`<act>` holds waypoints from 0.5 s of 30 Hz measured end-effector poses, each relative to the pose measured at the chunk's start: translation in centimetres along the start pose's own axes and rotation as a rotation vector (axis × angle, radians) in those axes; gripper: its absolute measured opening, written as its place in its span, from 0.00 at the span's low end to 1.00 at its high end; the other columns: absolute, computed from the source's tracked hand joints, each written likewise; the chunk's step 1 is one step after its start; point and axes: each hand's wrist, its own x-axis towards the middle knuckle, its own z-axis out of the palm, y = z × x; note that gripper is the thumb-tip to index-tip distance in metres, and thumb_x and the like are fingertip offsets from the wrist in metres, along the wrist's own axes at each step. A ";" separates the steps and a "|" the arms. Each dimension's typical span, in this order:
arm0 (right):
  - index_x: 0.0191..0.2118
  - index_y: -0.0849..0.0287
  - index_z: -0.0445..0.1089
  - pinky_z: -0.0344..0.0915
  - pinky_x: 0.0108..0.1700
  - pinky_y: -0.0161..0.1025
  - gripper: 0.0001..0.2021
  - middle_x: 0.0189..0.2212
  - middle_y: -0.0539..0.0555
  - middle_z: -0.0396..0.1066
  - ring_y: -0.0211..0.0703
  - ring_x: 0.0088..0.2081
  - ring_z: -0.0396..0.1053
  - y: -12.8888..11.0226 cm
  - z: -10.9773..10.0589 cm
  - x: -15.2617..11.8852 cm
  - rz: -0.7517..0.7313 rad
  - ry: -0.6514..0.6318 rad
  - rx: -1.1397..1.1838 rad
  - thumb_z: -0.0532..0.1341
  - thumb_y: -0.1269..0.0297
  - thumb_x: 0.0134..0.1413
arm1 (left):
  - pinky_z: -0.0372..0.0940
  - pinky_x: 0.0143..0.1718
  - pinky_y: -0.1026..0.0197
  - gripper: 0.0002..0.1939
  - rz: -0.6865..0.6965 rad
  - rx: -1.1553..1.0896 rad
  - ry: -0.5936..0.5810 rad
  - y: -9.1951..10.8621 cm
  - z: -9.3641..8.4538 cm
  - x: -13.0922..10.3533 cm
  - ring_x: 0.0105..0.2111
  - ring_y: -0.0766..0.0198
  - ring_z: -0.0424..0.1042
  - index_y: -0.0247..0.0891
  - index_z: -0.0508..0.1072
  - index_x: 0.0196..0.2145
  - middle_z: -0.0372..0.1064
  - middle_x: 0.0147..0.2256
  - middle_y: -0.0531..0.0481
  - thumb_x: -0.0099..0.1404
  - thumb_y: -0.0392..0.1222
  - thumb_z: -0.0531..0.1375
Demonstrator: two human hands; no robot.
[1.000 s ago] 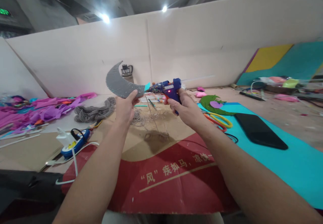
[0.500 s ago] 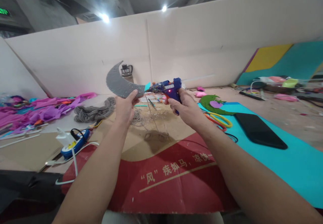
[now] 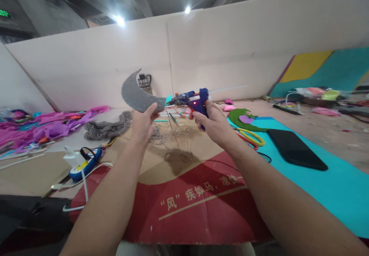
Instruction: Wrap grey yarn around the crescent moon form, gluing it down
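My left hand (image 3: 144, 123) pinches the lower right part of a grey crescent (image 3: 135, 94), which looks wrapped in yarn and is held up in the air. A small turquoise end (image 3: 168, 100) shows at the crescent's right tip. My right hand (image 3: 211, 121) is wrapped round the handle of a blue glue gun (image 3: 196, 101) with a red light lit on its side. The gun's nozzle points left and is at the turquoise end; whether it touches cannot be made out. A thin grey strand hangs below to the cardboard (image 3: 161, 167).
Grey yarn (image 3: 108, 127) and a power strip (image 3: 86, 165) lie left. Purple and pink scraps (image 3: 54, 127) are further left. On the right are scissors (image 3: 252, 137), a black phone (image 3: 296, 148) and a green curved piece (image 3: 239, 117). A bottle (image 3: 145, 82) stands behind the crescent.
The glue gun and my right hand have shifted very slightly to the right. My left hand and the crescent are nearly unmoved.
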 end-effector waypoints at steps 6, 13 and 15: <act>0.40 0.53 0.65 0.59 0.29 0.39 0.06 0.28 0.49 0.68 0.39 0.27 0.62 0.2 -0.1 0.1 -0.001 -0.014 0.018 0.57 0.61 0.58 | 0.69 0.28 0.63 0.21 -0.007 0.009 -0.012 -0.1 -0.1 0.1 0.26 0.65 0.75 0.36 0.73 0.33 0.76 0.30 0.51 0.39 0.39 0.73; 0.42 0.53 0.65 0.60 0.30 0.40 0.06 0.31 0.51 0.71 0.39 0.27 0.62 0.5 0.0 0.1 -0.008 0.005 0.033 0.57 0.62 0.58 | 0.69 0.28 0.63 0.22 -0.015 0.013 -0.028 -0.2 -0.1 0.1 0.26 0.64 0.75 0.35 0.73 0.33 0.76 0.30 0.51 0.39 0.40 0.73; 0.42 0.53 0.64 0.60 0.29 0.39 0.07 0.31 0.51 0.71 0.38 0.27 0.62 0.5 0.0 0.1 -0.001 0.011 0.039 0.57 0.62 0.58 | 0.68 0.28 0.63 0.22 -0.013 0.017 -0.022 -0.1 -0.1 0.1 0.25 0.65 0.75 0.35 0.73 0.33 0.76 0.30 0.51 0.39 0.39 0.73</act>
